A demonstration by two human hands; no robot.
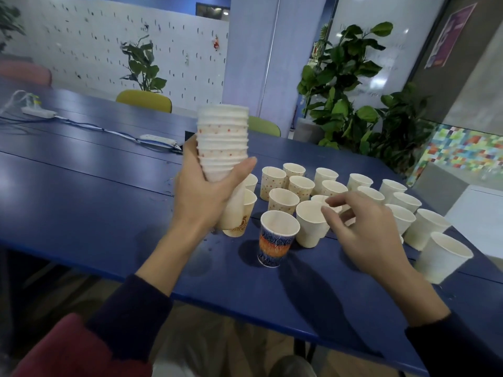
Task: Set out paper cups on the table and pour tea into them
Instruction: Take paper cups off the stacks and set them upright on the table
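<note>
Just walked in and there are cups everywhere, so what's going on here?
A person is laying out paper cups on a blue table. The left hand grips a tall nested stack of cups above the table. The right hand reaches over the set-out ones, fingers at the rim of a white cup, though whether it grips isn't clear. Many cups stand upright, seemingly empty; no tea is in view.

I see matt white paper cups [283,201], a patterned cup [275,242] with slightly glossy print, and a table [95,191] of blue painted boards, faintly shiny.
</note>
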